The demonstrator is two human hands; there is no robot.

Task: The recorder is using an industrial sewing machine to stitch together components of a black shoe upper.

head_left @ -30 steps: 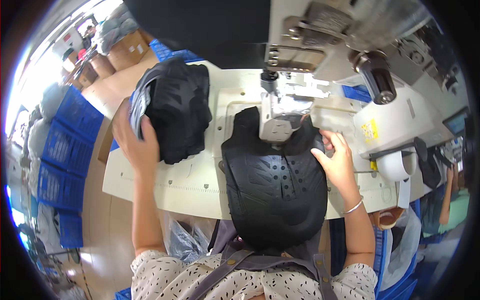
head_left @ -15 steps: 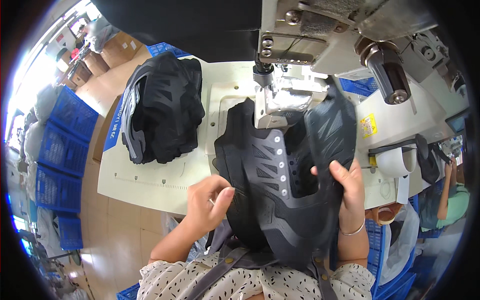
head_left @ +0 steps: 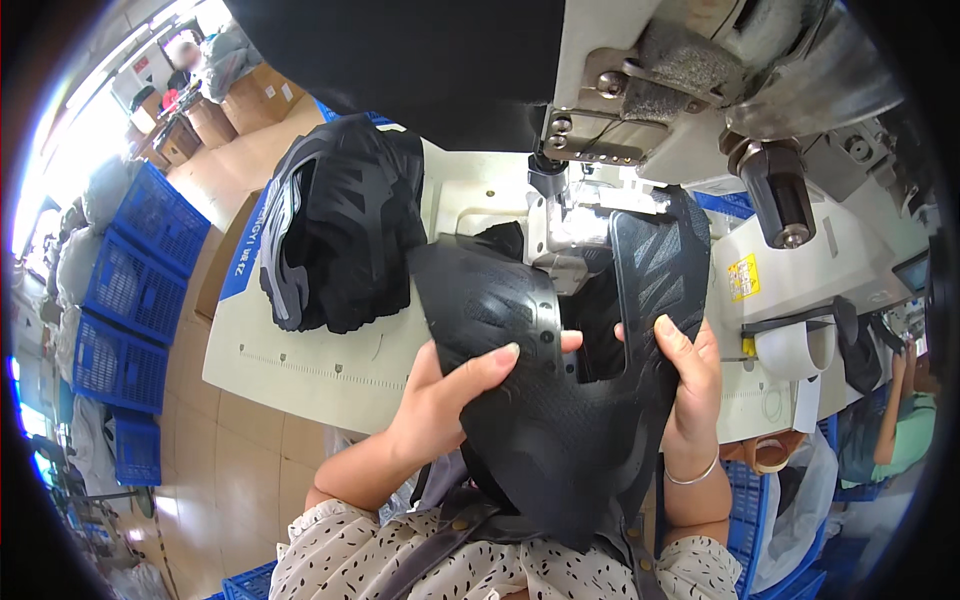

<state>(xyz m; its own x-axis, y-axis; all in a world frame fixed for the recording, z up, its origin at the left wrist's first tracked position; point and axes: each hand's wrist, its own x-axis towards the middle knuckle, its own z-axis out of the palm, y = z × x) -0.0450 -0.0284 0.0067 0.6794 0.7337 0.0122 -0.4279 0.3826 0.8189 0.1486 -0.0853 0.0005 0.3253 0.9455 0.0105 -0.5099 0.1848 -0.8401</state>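
Observation:
A black shoe upper [head_left: 540, 430] spreads between my hands, below the sewing machine's needle area. My left hand [head_left: 435, 400] is closed on its left flap, thumb on top and a fingertip showing at the inner edge by the lace holes. On the opposite flap, my right hand [head_left: 690, 385] pinches with the thumb above and the other fingers partly hidden beneath. The upper's far ends reach toward the sewing machine [head_left: 610, 110]. More dark material shows under the left flap; how many layers there are, I cannot tell.
A pile of black and grey uppers [head_left: 350, 220] lies on the pale sewing table [head_left: 300, 375] at left. Blue crates [head_left: 125, 300] line the floor beyond. A dark machine cylinder [head_left: 775, 195] hangs at upper right. A white cup-shaped part [head_left: 795, 350] sits at right, near another person's arm [head_left: 893, 400].
My left hand has moved from the upper's left edge onto the flap and gripped it. The grey panel with white-ringed holes is replaced by a darker face. My right hand keeps its grip.

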